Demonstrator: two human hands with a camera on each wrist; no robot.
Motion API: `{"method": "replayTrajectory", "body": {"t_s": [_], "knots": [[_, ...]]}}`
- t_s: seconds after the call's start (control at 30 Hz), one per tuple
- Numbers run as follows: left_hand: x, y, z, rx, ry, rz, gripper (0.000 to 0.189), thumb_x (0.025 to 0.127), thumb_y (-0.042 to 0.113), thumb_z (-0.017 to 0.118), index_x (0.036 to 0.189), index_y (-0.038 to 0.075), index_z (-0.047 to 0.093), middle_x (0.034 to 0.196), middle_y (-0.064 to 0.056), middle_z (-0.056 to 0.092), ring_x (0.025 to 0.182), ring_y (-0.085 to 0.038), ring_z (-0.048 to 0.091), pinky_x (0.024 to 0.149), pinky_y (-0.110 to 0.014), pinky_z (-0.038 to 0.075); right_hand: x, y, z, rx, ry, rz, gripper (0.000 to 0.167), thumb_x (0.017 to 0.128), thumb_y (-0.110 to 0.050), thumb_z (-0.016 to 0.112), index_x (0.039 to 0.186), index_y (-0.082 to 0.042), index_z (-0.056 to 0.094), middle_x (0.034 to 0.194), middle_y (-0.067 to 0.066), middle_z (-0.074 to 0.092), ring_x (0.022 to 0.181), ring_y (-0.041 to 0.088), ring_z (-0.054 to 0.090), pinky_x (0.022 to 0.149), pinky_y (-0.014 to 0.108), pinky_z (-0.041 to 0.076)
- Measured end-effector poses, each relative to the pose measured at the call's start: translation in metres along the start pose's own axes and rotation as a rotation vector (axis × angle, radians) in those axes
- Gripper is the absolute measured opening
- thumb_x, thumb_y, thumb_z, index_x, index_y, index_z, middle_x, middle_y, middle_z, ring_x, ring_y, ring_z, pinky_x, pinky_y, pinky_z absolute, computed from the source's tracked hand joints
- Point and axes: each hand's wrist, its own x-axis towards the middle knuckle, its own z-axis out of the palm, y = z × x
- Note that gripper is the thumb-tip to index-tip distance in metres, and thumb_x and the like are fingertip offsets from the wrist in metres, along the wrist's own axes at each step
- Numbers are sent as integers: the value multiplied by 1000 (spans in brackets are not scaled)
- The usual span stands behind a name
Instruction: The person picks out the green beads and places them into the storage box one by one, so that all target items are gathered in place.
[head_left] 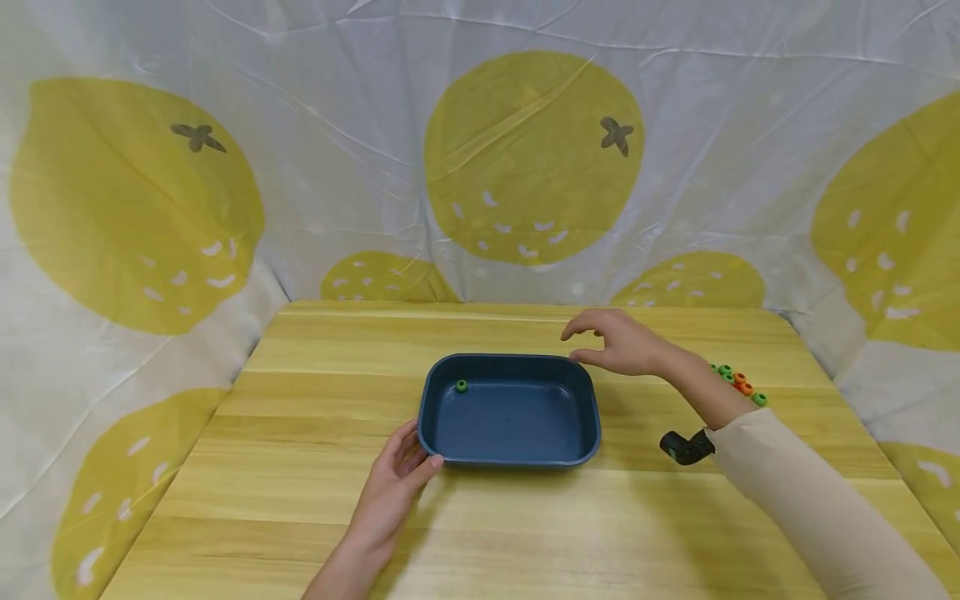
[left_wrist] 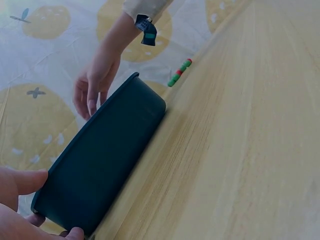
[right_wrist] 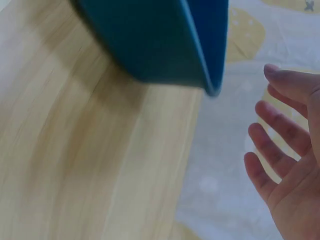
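Blue tray [head_left: 510, 429] sits at the centre of the head view, apparently resting on the wooden table [head_left: 285, 492], its inside facing up. One green bead [head_left: 461, 386] lies on its floor, near the far left corner. More beads [head_left: 741, 387], green and orange, form a loose cluster at the right of the frame, partly hidden behind the right forearm.

The left hand [head_left: 388, 479] grasps the tray at its near left corner, thumb at the rim and fingers around the outside wall. The right hand [head_left: 628, 346] is by the far right corner, its fingers loosely bent, the thumb apart from them and nothing between; the right wrist view shows a gap between this hand and the rim.

Judging by the lone bead inside and the cluster outside, the step in hand looks like an early stage of moving beads into the tray, with the left hand steadying it and the right hand free between picks. Whether the right hand is instead about to take hold of the rim cannot be told.

If beads are to be gathered, the next move calls for the right hand to go over to the cluster and pinch a single bead with its fingertips, gently, since such small round pieces may roll; the left hand should hold the tray steady.
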Motion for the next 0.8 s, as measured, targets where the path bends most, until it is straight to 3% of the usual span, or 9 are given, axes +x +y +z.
{"method": "replayTrajectory", "body": {"t_s": [0.37,0.8], "knots": [[-1,1,-1,-11,-15,10,67,98,1,69,157,4,37,156,-21,41,142,-41,40,104,-35,46,-39,26,-11,21,32,118,32,98,-18,75,125,-3,69,126,11,67,117,38,61,96,60,49],[2,-2,-2,-7,-2,5,66,98,2,70,156,5,39,156,-19,42,142,-39,40,109,-42,44,-61,37,-19,3,58,140,30,97,-18,76,123,-4,70,125,13,68,114,39,62,93,62,50]]}}
